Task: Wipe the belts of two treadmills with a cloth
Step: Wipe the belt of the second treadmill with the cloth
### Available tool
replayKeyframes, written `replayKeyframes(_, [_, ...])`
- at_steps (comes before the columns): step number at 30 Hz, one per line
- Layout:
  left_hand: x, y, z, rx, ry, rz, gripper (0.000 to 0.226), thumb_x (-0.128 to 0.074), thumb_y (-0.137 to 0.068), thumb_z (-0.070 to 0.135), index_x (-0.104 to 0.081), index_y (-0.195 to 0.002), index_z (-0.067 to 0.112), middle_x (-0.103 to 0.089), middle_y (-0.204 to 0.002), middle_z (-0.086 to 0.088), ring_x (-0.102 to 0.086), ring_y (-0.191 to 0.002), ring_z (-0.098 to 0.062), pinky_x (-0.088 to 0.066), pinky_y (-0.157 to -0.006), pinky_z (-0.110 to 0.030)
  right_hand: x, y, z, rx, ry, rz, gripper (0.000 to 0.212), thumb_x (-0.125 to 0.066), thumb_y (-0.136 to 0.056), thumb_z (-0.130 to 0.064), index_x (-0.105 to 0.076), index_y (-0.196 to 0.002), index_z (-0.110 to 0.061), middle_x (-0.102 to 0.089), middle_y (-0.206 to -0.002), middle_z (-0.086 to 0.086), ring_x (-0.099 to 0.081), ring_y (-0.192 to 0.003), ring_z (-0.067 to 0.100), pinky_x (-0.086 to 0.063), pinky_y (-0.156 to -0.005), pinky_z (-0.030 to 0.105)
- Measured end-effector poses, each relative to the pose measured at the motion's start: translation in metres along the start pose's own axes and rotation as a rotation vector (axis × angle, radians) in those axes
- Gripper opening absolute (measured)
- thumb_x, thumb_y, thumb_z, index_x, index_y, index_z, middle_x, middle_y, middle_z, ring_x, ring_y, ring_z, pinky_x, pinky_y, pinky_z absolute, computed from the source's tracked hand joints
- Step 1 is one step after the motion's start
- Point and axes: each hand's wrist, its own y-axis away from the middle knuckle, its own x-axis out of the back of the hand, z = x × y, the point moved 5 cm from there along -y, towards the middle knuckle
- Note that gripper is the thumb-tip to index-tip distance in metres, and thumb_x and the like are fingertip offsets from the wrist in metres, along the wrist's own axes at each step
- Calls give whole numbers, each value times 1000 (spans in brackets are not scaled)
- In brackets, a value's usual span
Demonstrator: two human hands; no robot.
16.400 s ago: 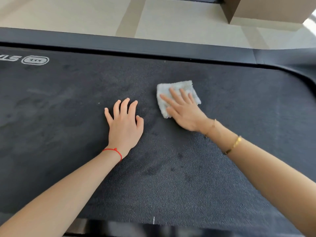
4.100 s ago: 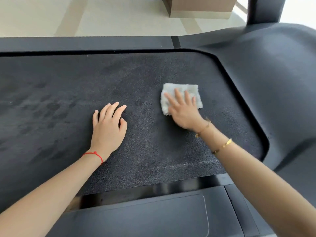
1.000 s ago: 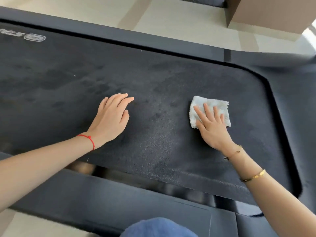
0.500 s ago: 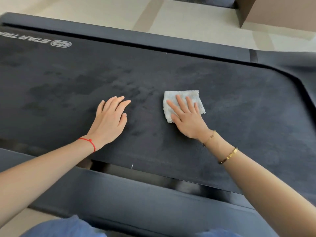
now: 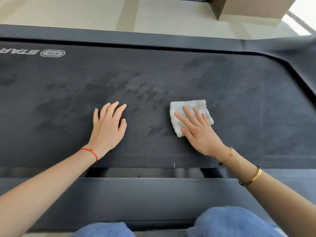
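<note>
A dark treadmill belt stretches across the view, with darker smudges near its middle and a white logo at the far left. A folded light grey cloth lies on the belt right of centre. My right hand presses flat on the cloth with straight, spread fingers. My left hand rests flat on the bare belt to the left, fingers straight, touching nothing else. A gap of belt separates the two hands.
The treadmill's dark side rail runs along the near edge, with my blue-clad knees below it. The far rail borders a pale tiled floor. A brown box stands at the top right. The belt's housing curves at the right.
My view has shifted, and my knees now show at the bottom. My right hand and the cloth have slid nearer the belt's near edge. My left hand stays flat on the belt.
</note>
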Motion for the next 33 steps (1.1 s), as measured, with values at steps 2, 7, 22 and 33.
replayKeyframes(2, [-2,2,-4,-11,12,-4,50,-42,-101,27,-38,-150,20,-33,-157,-5,-21,-148,-26,-12,-120,-58,5,13,20,-155,-21,32,52,-26,-106,-34,-8,-152,-47,5,-164,-11,12,-151,23,7,-121,43])
replayKeyframes(7, [-4,3,-5,-19,29,1,50,-39,-101,29,-37,-150,20,-32,-158,-5,-20,-148,-27,-11,-120,-60,2,25,17,-362,-54,33,52,-25,-105,-35,-7,-152,-48,5,-165,-6,14,-150,27,8,-120,49])
replayKeyframes(22, [-6,4,-9,-5,32,27,51,-38,-100,30,-38,-150,20,-33,-157,-5,-22,-149,-26,-11,-120,-59,-24,4,-92,76,23,-107,52,-24,-106,-38,-2,-152,-49,10,-163,-14,17,-150,20,11,-121,42])
replayKeyframes(33, [-7,7,-7,18,11,58,50,-37,-100,32,-39,-149,22,-34,-158,-2,-22,-149,-22,-13,-121,-56,-33,-72,-116,0,11,10,53,-24,-105,-36,-7,-155,-40,5,-165,-4,14,-150,28,10,-121,49])
